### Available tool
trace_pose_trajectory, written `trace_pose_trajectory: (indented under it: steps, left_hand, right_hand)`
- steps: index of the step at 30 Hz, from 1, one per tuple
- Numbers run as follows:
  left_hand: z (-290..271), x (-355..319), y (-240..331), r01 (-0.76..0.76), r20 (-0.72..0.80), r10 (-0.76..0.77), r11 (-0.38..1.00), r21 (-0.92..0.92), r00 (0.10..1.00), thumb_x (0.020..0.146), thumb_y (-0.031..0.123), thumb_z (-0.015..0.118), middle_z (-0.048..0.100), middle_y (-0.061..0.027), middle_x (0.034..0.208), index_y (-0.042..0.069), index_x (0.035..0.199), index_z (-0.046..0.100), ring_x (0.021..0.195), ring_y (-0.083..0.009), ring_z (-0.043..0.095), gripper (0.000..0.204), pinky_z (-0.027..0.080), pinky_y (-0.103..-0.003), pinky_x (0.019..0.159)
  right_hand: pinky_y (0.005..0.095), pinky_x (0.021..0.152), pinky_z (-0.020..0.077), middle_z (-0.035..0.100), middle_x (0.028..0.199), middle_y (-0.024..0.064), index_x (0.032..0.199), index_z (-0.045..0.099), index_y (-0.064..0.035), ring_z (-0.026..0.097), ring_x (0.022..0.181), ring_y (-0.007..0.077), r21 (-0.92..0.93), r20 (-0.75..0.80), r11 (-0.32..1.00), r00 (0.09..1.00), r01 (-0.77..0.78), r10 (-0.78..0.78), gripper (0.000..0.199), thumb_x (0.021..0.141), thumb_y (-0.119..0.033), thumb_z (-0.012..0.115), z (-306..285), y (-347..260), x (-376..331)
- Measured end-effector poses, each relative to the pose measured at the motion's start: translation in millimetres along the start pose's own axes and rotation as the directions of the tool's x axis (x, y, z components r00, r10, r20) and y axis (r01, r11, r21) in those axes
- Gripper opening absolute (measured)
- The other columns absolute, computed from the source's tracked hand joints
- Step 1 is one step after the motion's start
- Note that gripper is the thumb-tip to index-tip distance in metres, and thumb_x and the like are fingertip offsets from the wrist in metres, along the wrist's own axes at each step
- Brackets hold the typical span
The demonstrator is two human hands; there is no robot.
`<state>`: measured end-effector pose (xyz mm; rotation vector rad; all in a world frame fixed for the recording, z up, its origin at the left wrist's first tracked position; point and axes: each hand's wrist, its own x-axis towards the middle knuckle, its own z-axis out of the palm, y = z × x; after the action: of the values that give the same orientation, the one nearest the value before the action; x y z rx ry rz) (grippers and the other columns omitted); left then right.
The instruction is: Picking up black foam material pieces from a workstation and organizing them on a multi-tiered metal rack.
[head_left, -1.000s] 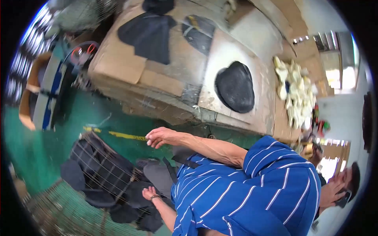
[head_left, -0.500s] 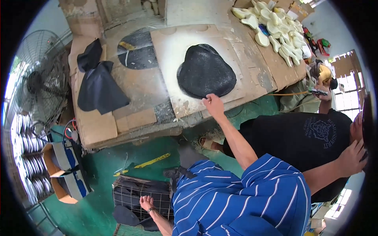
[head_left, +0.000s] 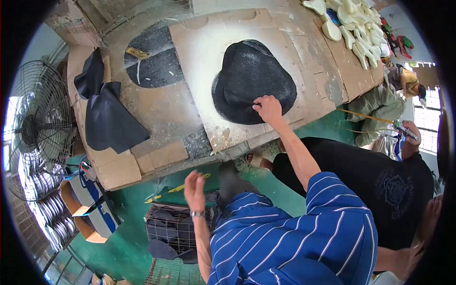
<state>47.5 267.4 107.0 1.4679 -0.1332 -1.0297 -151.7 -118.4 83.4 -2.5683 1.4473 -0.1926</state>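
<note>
Rounded black sheet pieces [head_left: 259, 71] lie stacked on a cardboard sheet with white overspray, at the middle of the table. My right hand [head_left: 269, 109] pinches the near edge of the top piece between thumb and fingers. That edge is raised, showing the dark piece beneath. My left hand [head_left: 194, 190], with a wristwatch, hangs in the air between the table and a wire basket [head_left: 164, 232]. Its fingers are loosely bent and apart, with nothing in them. Black pieces [head_left: 161, 251] lie in and on the basket.
Loose black sheets [head_left: 111, 114] lie at the table's left. Pale moulded pads [head_left: 351, 33] are heaped at the far right. A large fan [head_left: 33, 128] stands at left. A person in a black shirt [head_left: 351, 190], close on my right, holds a spray gun [head_left: 405, 130].
My left hand has risen from the wire basket. My right hand has moved in over the stack and lifted the top piece's near edge. The view has shifted slightly.
</note>
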Motion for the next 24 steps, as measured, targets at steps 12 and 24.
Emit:
trace_pose_trajectory:
  steps: [12, 24]
  left_hand:
    - [221, 155, 68, 0.204, 0.429, -0.113, 0.964, -0.173, 0.896, 0.103, 0.03, 0.064, 0.067, -0.0113, 0.123, 0.001, 0.135, 0.06, 0.113, -0.0214, 0.066, 0.043, 0.056, -0.036, 0.094]
    - [101, 96, 140, 0.074, 0.182, 0.087, 0.687, -0.723, 0.979, 0.104, 0.029, 0.063, 0.069, -0.0065, 0.118, 0.005, 0.122, 0.063, 0.109, -0.017, 0.066, 0.03, 0.054, -0.038, 0.096]
  right_hand:
    - [0.0484, 0.077, 0.0583, 0.074, 0.086, 0.0175, 0.092, 0.077, -0.0098, 0.073, 0.085, 0.0361, -0.112, 0.028, 0.993, 0.999, 0.045, -0.042, 0.014, 0.088, -0.018, 0.067, -131, -49, 126]
    - [0.0463, 0.081, 0.0554, 0.074, 0.096, 0.0157, 0.101, 0.075, -0.0052, 0.07, 0.091, 0.0367, 0.278, 0.168, 0.84, 0.837, 0.466, -0.52, 0.02, 0.09, -0.019, 0.066, -178, -264, 30]
